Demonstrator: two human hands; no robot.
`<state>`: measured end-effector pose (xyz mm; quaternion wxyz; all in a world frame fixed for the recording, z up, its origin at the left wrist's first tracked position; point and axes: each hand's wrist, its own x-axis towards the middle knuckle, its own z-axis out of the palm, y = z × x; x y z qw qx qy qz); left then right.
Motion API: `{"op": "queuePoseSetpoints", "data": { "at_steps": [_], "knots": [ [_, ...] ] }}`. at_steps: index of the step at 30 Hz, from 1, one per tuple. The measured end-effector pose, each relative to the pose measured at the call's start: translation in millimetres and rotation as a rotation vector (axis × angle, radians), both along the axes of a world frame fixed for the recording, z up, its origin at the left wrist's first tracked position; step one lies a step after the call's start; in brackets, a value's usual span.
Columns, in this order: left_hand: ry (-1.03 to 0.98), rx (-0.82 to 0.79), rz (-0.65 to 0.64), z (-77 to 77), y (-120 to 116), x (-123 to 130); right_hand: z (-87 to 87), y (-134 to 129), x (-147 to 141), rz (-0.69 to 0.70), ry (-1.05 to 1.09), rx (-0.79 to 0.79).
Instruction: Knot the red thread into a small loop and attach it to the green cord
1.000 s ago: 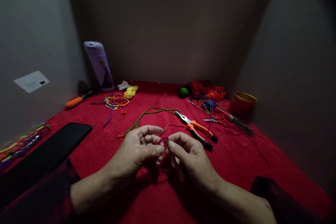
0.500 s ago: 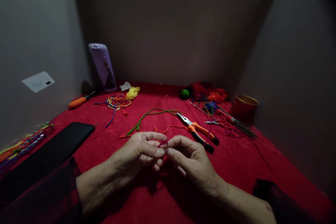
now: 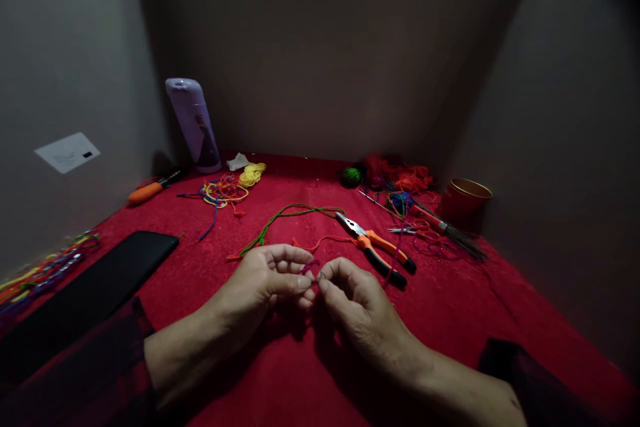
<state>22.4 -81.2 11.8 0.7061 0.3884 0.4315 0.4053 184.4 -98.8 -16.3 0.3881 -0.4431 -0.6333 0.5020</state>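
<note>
So the purple cord (image 3: 309, 267) is up between the two hands, just above the counter (image 3: 450, 307) with its red cover, right in the middle. Left hand (image 3: 265, 283) has it pinched, thumb against the fingers, a small loop poking out past the tips. Right hand (image 3: 367, 310) is just beside it, thumb and index narrowed onto the cord too, but it's too dark to tell exactly where they grip. Past the hands there's a green cord (image 3: 261, 239) lying in a bend, and a red cord (image 3: 333, 238) running toward the pliers (image 3: 364, 239). Those lie flat by the right hand, nose pointing away, black and orange handles, with a purple strand (image 3: 397, 260) across them; can't tell if it's the same piece as the loop. Further right: scissors (image 3: 423, 229), a brush (image 3: 455, 238) and a red cup (image 3: 463, 205) with a gold rim. Over left, a phone (image 3: 100, 273) lies near the left forearm, and a purple bottle (image 3: 195, 127) stands at the back next to some yellow yarn (image 3: 253, 174).
</note>
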Motion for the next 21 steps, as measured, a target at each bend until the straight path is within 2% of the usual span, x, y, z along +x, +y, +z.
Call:
{"op": "queuePoseSetpoints", "data": {
  "at_steps": [6,12,21],
  "knots": [
    [0.137,0.105,0.021,5.3,-5.2,6.1,4.0,0.7,-1.7,-0.035,-0.096,0.090],
    [0.273,0.310,0.058,4.5,-11.4,11.3,5.6,0.3,-3.0,-0.044,-0.103,0.094],
    [0.260,0.229,0.109,5.1,-10.2,12.2,3.1,-0.6,-4.2,-0.037,-0.095,0.083]
  ]
}}
